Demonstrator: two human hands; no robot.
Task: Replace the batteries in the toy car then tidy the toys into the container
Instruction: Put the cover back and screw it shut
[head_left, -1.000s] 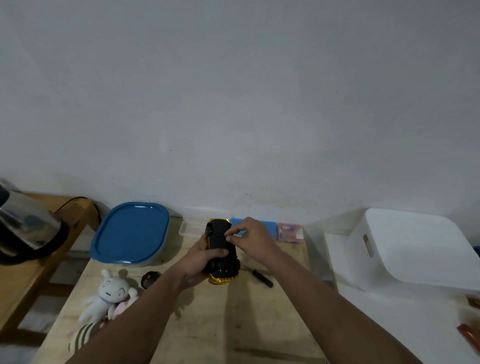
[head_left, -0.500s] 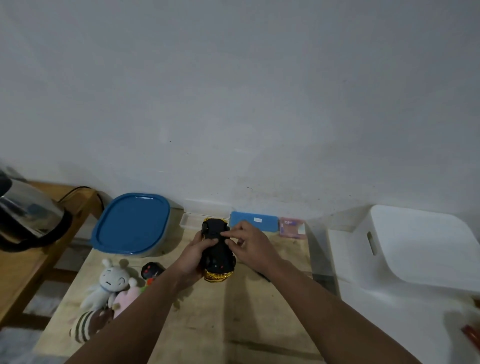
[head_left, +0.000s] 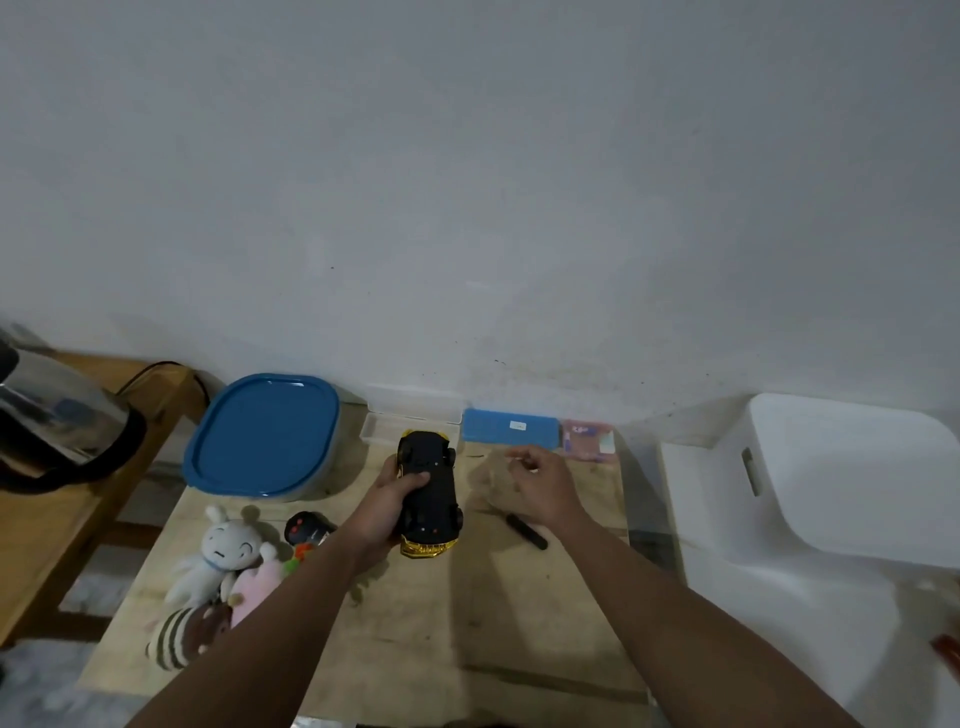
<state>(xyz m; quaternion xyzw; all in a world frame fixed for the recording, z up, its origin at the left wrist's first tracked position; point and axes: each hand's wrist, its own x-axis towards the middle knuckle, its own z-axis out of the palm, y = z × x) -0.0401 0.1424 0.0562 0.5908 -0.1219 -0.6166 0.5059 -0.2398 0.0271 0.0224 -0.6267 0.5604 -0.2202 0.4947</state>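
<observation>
Now your left hand (head_left: 387, 506) grips black-and-gold plastic toy car (head_left: 428, 496), underside up, long axis 12-to-6 over wooden surface (head_left: 519, 613). Right hand (head_left: 543, 480) at car's 3 o'clock, nearer dark slim tool (head_left: 527, 531); fingers (head_left: 517, 457) loosely curled, contents untellable.

My left hand (head_left: 387, 499) grips the black toy car (head_left: 428, 493) upside down over the wooden table (head_left: 415, 639). My right hand (head_left: 540, 480) hovers beside it, fingers loosely curled, above a black screwdriver (head_left: 526, 531).
</observation>
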